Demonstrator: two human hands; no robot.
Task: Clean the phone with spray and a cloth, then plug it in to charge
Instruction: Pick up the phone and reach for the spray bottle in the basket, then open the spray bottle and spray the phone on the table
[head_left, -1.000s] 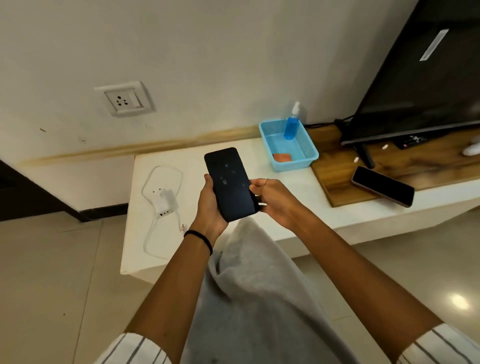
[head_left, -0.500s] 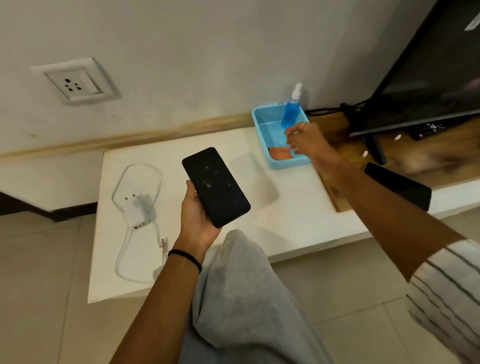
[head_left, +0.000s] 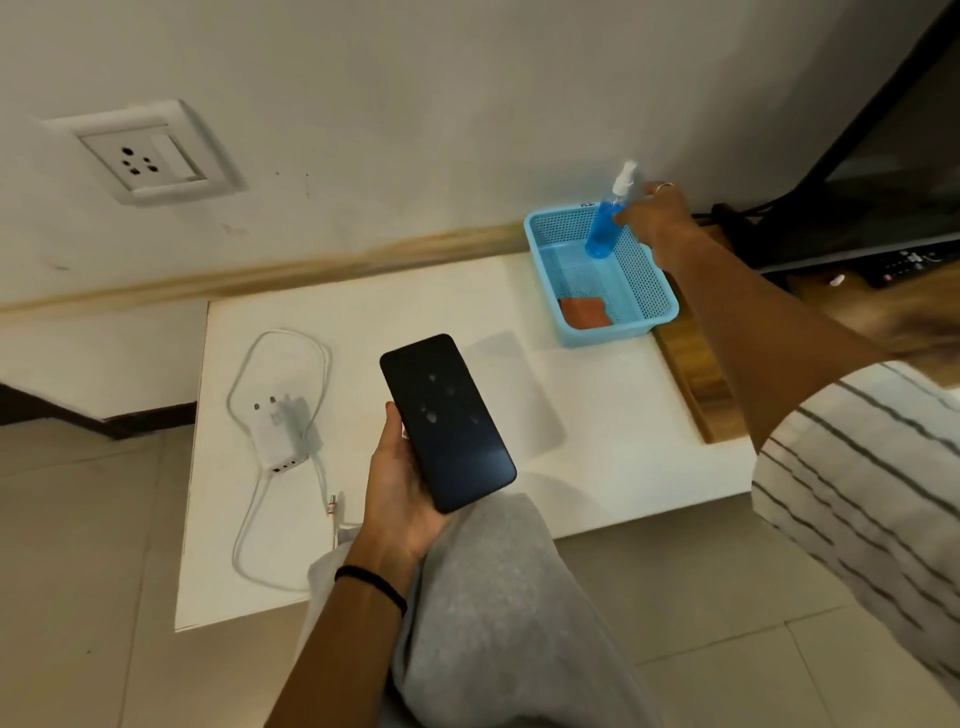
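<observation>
One phone (head_left: 447, 422), gripped in left hand (head_left: 397, 486), near the basket (head_left: 644, 291). Inside the basket: one cloth (head_left: 586, 312) and one spray bottle (head_left: 607, 223), right hand (head_left: 655, 214) closing around it.

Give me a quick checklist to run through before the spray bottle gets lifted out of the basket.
1. Right hand around the spray bottle: ok, fingers wrap its upper part.
2. Bottle upright: not ok, it tilts in the blue basket.
3. Left hand grips the phone: ok, screen up.
4. Screen needs cleaning: ok, smudges show.
5. Cloth within reach: ok, orange cloth lies in the basket.
6. Charger plugged in: not ok, it lies on the table.
</observation>
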